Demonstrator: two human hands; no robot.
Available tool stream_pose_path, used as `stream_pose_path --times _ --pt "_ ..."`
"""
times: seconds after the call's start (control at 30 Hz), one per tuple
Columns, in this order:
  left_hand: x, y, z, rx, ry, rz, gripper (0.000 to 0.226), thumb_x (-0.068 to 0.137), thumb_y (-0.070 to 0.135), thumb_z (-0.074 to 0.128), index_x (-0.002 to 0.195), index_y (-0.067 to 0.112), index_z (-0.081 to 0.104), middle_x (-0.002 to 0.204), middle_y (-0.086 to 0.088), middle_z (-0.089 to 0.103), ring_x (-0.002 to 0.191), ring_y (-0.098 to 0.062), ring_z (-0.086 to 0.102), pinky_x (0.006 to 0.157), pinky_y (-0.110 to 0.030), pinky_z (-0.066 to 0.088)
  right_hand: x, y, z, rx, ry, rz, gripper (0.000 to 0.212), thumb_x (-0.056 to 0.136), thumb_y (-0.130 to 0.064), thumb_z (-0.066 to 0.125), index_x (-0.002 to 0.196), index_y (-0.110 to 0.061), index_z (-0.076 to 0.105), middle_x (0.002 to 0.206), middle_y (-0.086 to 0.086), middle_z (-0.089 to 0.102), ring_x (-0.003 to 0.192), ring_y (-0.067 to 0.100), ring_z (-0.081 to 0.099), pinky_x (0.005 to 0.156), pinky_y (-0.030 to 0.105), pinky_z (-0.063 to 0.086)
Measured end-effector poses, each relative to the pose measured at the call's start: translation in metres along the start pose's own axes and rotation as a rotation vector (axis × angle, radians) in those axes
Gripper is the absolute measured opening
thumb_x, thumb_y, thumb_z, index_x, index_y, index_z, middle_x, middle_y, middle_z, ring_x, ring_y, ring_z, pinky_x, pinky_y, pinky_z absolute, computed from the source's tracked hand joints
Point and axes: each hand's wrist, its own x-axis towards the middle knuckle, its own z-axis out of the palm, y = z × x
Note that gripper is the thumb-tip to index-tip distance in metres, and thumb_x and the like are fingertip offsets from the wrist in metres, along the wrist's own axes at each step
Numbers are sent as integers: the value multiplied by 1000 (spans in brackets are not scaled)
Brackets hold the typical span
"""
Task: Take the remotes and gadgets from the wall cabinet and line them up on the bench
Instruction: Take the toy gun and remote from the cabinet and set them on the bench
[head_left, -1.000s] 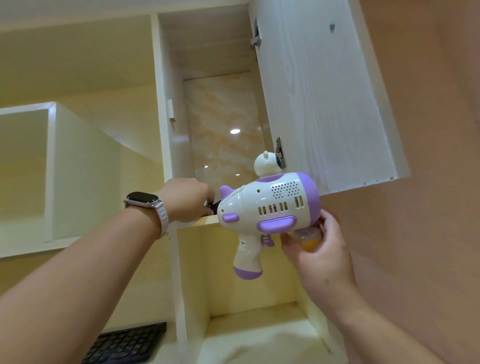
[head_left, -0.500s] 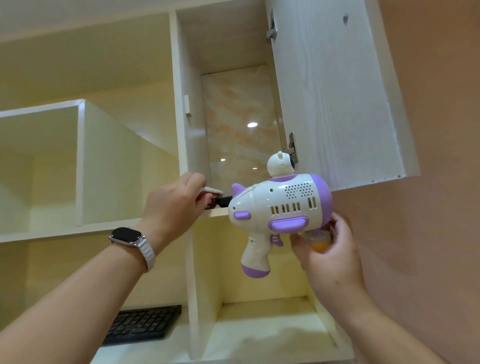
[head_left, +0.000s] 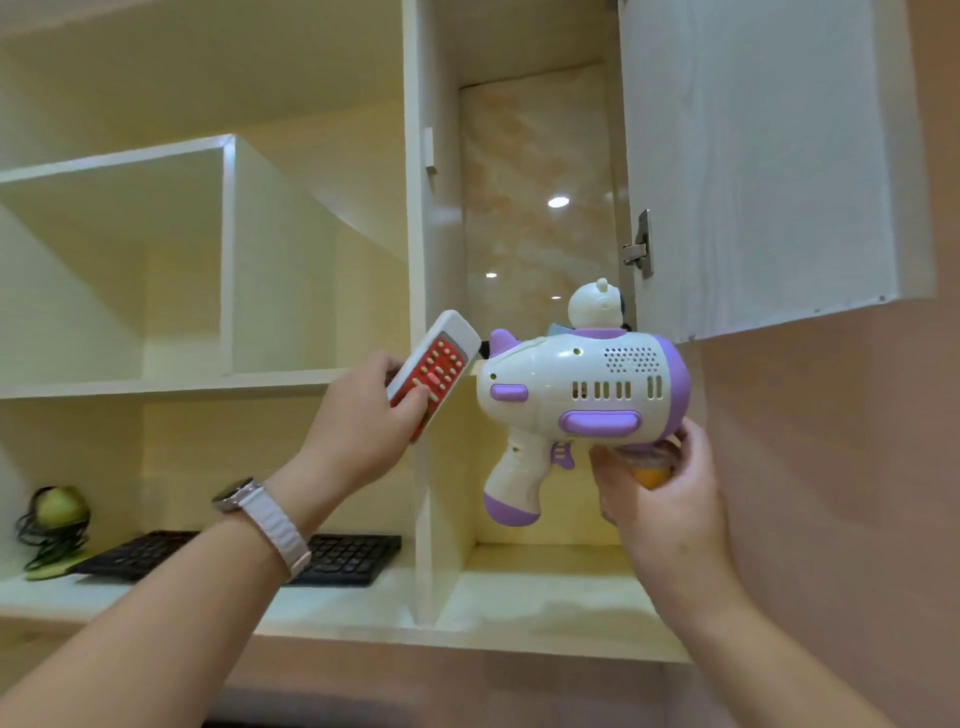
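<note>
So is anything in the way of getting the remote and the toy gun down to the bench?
Can't tell: the bench isn't in view. The left hand holds the remote, the right hand the toy gun, both already outside the cabinet.

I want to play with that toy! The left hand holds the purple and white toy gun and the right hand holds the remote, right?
No, they are swapped. In the head view the left hand holds the remote, and the right hand holds the purple and white toy gun.
</note>
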Motion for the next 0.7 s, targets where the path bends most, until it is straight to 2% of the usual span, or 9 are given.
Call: stream_pose_path --times 0.1,0.2,0.27,0.33,0.43,0.5,0.53,0.63,0.7 --pt "-32 -1 7 -288 -22 -125 10 89 27 61 96 25 54 90 -1 70 74 -18 70 61 -37 57 -14 8 -2 15 -14 51 58 60 -41 76 113 -30 55 91 1 67 75 14 62 75 47 56" --pt "-59 -1 13 -527 -36 -241 9 94 22 57 100 21 52 92 -7 70 68 -24 72 49 -27 51 -29 14 -5 14 0 102 59 58 -40 75 112 -27 55 89 -1 66 72 13 63 69 43 56" --pt "-75 -3 18 -656 -65 -324 9 96 21 54 104 18 51 88 -8 70 62 -24 71 47 -29 49 -40 18 -8 39 7 146 52 62 -32 75 110 -24 55 83 -2 64 62 11 58 57 36 50" --pt "-90 -11 25 -792 -97 -416 7 97 21 53 103 18 54 79 -4 69 57 -23 68 43 -27 46 -54 22 -10 53 11 185 47 67 -24 74 109 -19 55 77 -2 59 54 10 51 51 30 43" --pt "-114 -24 36 -950 -193 -491 12 96 24 55 101 15 60 67 4 66 52 -19 65 41 -23 44 -76 31 -12 -17 39 216 44 69 -26 76 109 -21 58 87 0 67 66 14 62 55 31 51" --pt "-129 -35 41 -1013 -244 -500 15 94 25 57 101 13 63 70 3 67 53 -20 65 44 -23 46 -91 37 -11 -64 87 245 44 71 -26 79 110 -24 59 96 3 70 77 15 68 63 35 57" --pt "-135 -41 43 -1048 -260 -508 16 93 24 58 102 12 64 74 2 68 54 -21 65 47 -24 48 -100 40 -10 -82 109 262 44 71 -25 80 110 -25 60 97 3 69 77 13 68 63 34 56" --pt "-151 -63 47 -1140 -335 -528 21 90 21 61 107 9 63 84 -3 71 58 -21 66 61 -32 56 -126 43 -1 -144 178 284 44 73 -25 82 110 -26 59 95 -1 68 74 8 66 60 27 53" --pt "-161 -79 49 -1161 -394 -547 20 90 21 61 107 10 62 86 -5 72 58 -21 66 58 -30 55 -144 47 7 -177 245 298 37 80 -17 79 111 -24 59 94 -4 68 77 5 66 57 20 52"
